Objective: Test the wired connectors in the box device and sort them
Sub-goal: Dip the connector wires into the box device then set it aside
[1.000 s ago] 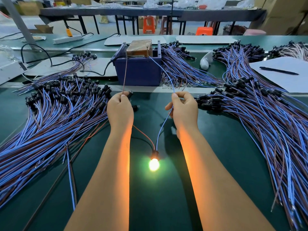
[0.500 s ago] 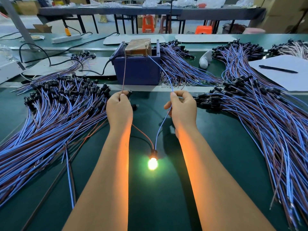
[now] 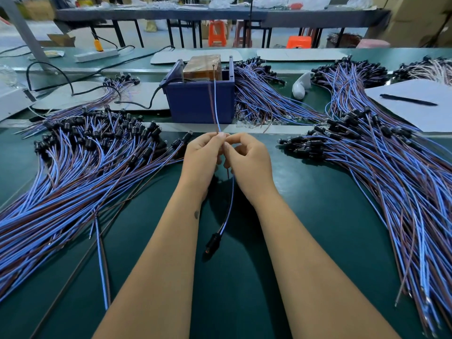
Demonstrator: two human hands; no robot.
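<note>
My left hand (image 3: pixel 201 157) and my right hand (image 3: pixel 248 160) meet at the table's middle, and both pinch the brown and blue wires of one wired connector. Its two wire ends rise together toward the blue box device (image 3: pixel 199 94) behind my hands. The connector's black lamp head (image 3: pixel 213 241) hangs low between my forearms, unlit. A big pile of wired connectors (image 3: pixel 80 162) covers the table on the left. Another pile (image 3: pixel 381 165) spreads on the right.
A taped brown block (image 3: pixel 203 66) sits inside the box, with a black cable (image 3: pixel 151 99) running out leftward. More wire bundles (image 3: pixel 264 94) lie behind the box. White paper with a black pen (image 3: pixel 408 100) lies far right, and a white object (image 3: pixel 301 86) lies beside the box.
My hands came together from apart, bringing the two wires side by side. The lamp head, lit green before, has gone dark and now hangs lower.
</note>
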